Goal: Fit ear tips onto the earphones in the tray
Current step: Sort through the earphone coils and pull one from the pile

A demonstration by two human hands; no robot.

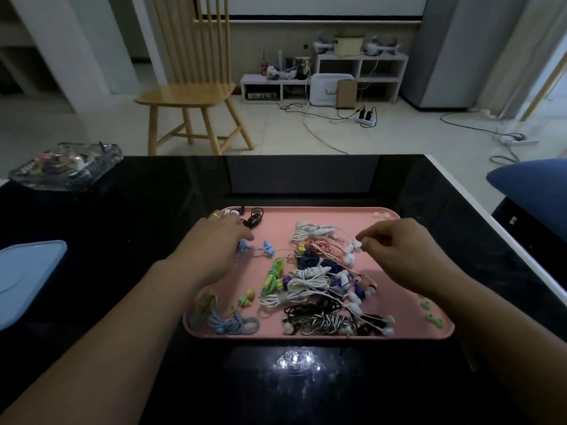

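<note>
earphones lying bundled in a pink tray, both hands working over them

earphones [310,280] in many colours are lying coiled in bundles across the middle of a pink tray [276,223], which is sitting on a glossy black table [138,210]. the left hand [214,240] is reaching over the tray's far left part, its fingers curling down onto a light blue earphone [268,247] whose cord is trailing under the palm; a gold ring [216,216] is showing on one finger. just beyond that hand a black earphone bundle [254,217] is lying by the far rim. the right hand [395,246] is hovering over the tray's right side, its thumb and forefinger pinching a small white ear tip [365,240] just beside a white earbud [349,248]. loose white tips [382,215] are sitting in the far right corner, and green ear tips [433,319] are lying along the near right edge. a blue lid [27,271] is resting at the table's left, a clear glass dish [66,167] of small items is standing at the far left, and a wooden chair [190,87] is standing beyond the table.
</note>
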